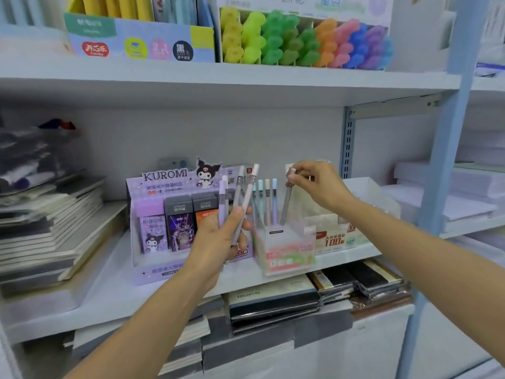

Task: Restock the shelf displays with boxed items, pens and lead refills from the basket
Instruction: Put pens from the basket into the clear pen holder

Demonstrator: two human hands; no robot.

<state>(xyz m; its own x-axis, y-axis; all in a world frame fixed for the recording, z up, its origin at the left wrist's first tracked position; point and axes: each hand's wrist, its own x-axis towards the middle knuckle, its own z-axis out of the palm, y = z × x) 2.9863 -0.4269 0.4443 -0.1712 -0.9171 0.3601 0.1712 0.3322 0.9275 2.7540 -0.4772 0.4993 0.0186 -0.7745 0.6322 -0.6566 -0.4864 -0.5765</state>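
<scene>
The right hand (319, 187) is pinching the capped top of a grey pen (287, 205) between thumb and curled fingertips. The pen is hanging nearly upright below the fingers, and its lower end is reaching into the clear display box (285, 258) directly beneath the hand. Just left of it in the same box, a few pastel pens (267, 203) are standing upright with their caps up.

The left hand (221, 239) is gripping a small bunch of pens (247, 199), its fingers and thumb wrapped round their lower halves. The pens are fanning upward and slightly to the right above the knuckles. This hand is hovering just left of the clear box and in front of the purple Kuromi display (164, 214), covering the display's right side.

Both displays are sitting on the white shelf (109, 291). Stacked notebooks (54, 228) are lying at its left end, and coloured highlighters (300, 42) are filling a box on the shelf above.
</scene>
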